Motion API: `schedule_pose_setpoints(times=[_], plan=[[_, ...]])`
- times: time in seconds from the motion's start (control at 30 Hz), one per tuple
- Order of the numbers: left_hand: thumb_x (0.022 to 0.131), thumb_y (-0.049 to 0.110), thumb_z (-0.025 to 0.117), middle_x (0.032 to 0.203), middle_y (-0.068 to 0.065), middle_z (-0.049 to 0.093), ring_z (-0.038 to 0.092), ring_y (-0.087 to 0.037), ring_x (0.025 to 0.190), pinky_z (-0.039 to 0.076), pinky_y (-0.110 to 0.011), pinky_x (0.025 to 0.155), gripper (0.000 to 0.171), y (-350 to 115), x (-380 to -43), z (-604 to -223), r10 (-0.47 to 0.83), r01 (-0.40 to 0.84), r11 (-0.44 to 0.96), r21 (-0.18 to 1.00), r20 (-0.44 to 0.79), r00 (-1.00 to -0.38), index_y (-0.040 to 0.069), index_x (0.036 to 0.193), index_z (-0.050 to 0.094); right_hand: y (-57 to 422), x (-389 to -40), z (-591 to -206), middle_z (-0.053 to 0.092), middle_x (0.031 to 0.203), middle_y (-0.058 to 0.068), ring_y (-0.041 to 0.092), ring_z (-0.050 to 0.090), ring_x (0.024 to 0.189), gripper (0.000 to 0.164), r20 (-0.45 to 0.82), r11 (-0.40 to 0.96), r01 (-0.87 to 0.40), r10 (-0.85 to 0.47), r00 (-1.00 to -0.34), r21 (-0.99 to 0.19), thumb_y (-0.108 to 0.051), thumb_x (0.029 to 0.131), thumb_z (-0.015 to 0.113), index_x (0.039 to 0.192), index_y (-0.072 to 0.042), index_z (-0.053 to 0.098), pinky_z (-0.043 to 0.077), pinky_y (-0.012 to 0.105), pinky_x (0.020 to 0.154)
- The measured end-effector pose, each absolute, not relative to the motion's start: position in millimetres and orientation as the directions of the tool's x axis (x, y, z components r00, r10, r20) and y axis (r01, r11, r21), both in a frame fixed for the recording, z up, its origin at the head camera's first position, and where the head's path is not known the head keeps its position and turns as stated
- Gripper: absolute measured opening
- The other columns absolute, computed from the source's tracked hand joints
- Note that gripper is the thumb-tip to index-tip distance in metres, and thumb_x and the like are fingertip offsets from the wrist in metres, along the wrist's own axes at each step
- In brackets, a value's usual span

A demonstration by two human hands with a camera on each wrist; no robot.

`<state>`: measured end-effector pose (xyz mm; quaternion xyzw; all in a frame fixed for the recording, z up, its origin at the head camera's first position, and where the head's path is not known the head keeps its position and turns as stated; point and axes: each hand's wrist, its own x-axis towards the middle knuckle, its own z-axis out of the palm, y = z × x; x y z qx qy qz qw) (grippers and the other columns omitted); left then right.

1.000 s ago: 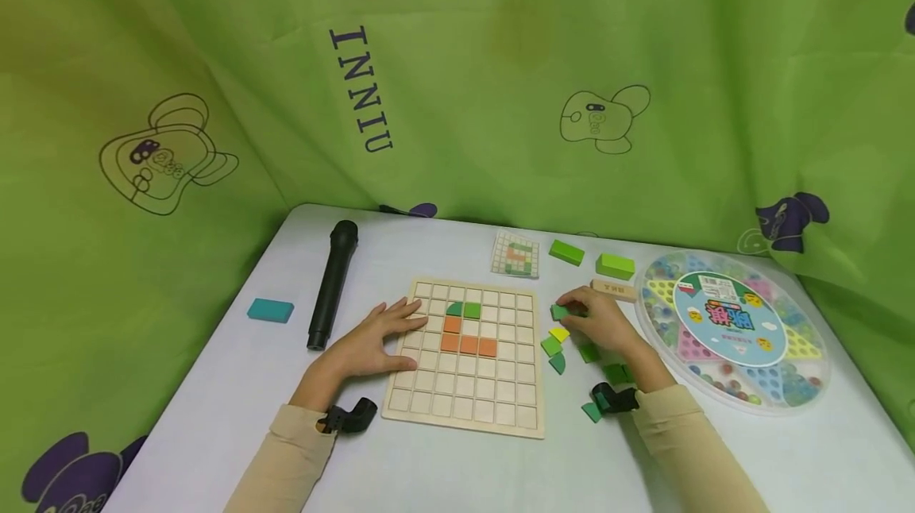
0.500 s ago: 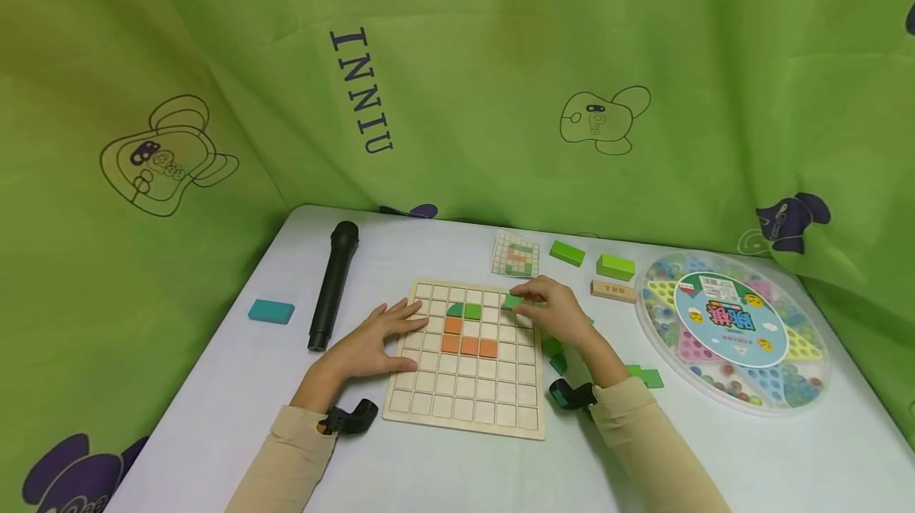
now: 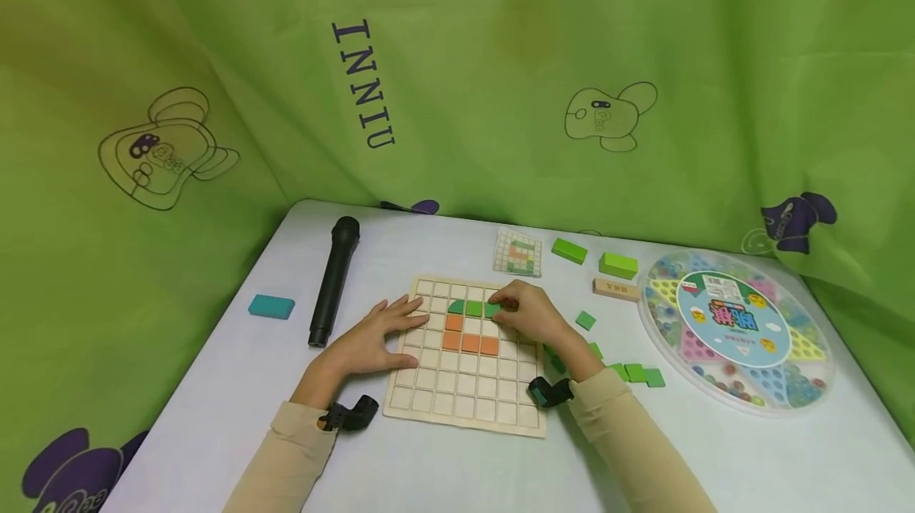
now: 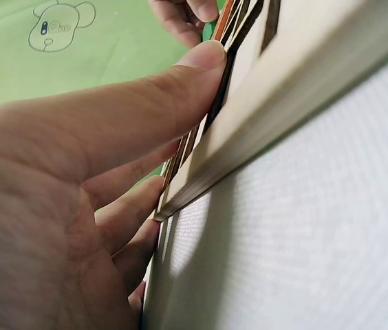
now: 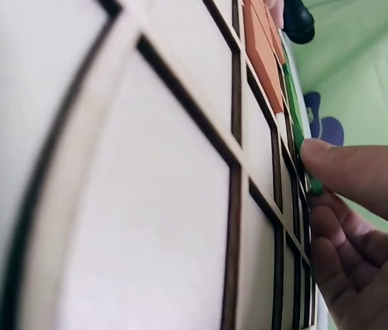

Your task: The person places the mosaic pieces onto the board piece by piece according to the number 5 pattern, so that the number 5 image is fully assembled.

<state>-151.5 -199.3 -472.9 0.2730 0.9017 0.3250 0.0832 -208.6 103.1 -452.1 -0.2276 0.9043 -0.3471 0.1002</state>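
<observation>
A wooden grid board (image 3: 465, 383) lies on the white table. My left hand (image 3: 372, 345) rests with fingers spread over its left edge; in the left wrist view the thumb (image 4: 204, 58) touches the board's rim. On the grid are a green rounded tile (image 3: 456, 307), a green square tile (image 3: 473, 309) and several orange tiles (image 3: 470, 343). My right hand (image 3: 532, 313) pinches another green tile (image 3: 491, 310) at the cell right of the green square. Fingers partly hide that tile. Loose green tiles (image 3: 635, 372) lie right of the board, some behind the right forearm.
A black microphone (image 3: 333, 283) and a teal block (image 3: 272, 306) lie at left. Behind the board are a pattern card (image 3: 518, 252), green blocks (image 3: 618, 264) and a wooden block (image 3: 616, 290). A round marble-game case (image 3: 731, 318) sits at right.
My right hand has carried a green tile left from the loose pile onto the board, beside the green square. The left hand has stayed in place.
</observation>
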Motion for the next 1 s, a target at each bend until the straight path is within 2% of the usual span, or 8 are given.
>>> schedule_pose_setpoints(times=[0.27, 0.43, 0.7, 0.9, 1.0], plan=[[0.075, 0.042, 0.077, 0.154, -0.008, 0.031, 0.019, -0.032, 0.145, 0.008, -0.056, 0.117, 0.075, -201, -152, -472, 0.543, 0.433, 0.639, 0.636, 0.026, -0.839, 0.012, 0.138, 0.050, 102, -209, -449, 0.061, 0.107, 0.006, 0.021, 0.058, 0.099, 0.030, -0.044, 0.644, -0.324, -0.487, -0.872, -0.693, -0.017, 0.083, 0.073, 0.112, -0.007, 0.068, 0.052, 0.037, 0.086], [0.076, 0.042, 0.076, 0.154, -0.008, 0.030, 0.018, -0.032, 0.145, 0.008, -0.056, 0.117, 0.075, -200, -152, -474, 0.547, 0.434, 0.636, 0.638, 0.024, -0.837, 0.012, 0.138, 0.050, 116, -202, -448, 0.063, 0.114, 0.008, 0.026, 0.060, 0.106, 0.037, 0.001, 0.617, -0.310, -0.449, -0.894, -0.723, -0.019, 0.085, 0.071, 0.119, -0.006, 0.064, 0.052, 0.041, 0.091], [0.076, 0.041, 0.076, 0.153, -0.011, 0.033, 0.022, -0.036, 0.143, 0.011, -0.059, 0.115, 0.073, -200, -150, -472, 0.560, 0.466, 0.627, 0.624, 0.055, -0.826, 0.010, 0.137, 0.051, 163, -183, -441, 0.058, 0.127, 0.013, 0.033, 0.054, 0.116, 0.043, 0.066, 0.587, -0.247, -0.312, -0.948, -0.771, -0.018, 0.087, 0.069, 0.127, -0.005, 0.059, 0.045, 0.050, 0.099], [0.076, 0.043, 0.075, 0.154, -0.009, 0.031, 0.020, -0.033, 0.144, 0.009, -0.056, 0.117, 0.074, -199, -151, -474, 0.560, 0.455, 0.639, 0.620, 0.030, -0.828, 0.012, 0.139, 0.050, 209, -171, -451, 0.056, 0.130, 0.017, 0.037, 0.051, 0.120, 0.046, 0.046, 0.593, -0.165, -0.210, -0.977, -0.788, -0.021, 0.088, 0.068, 0.130, -0.004, 0.056, 0.043, 0.052, 0.101], [0.076, 0.042, 0.076, 0.154, -0.009, 0.031, 0.020, -0.033, 0.145, 0.009, -0.055, 0.117, 0.075, -199, -152, -474, 0.556, 0.455, 0.638, 0.621, 0.036, -0.830, 0.012, 0.139, 0.050, 225, -170, -455, 0.053, 0.133, 0.020, 0.039, 0.049, 0.121, 0.046, 0.022, 0.584, -0.121, -0.174, -0.984, -0.802, -0.018, 0.089, 0.066, 0.131, -0.003, 0.055, 0.040, 0.053, 0.103]])
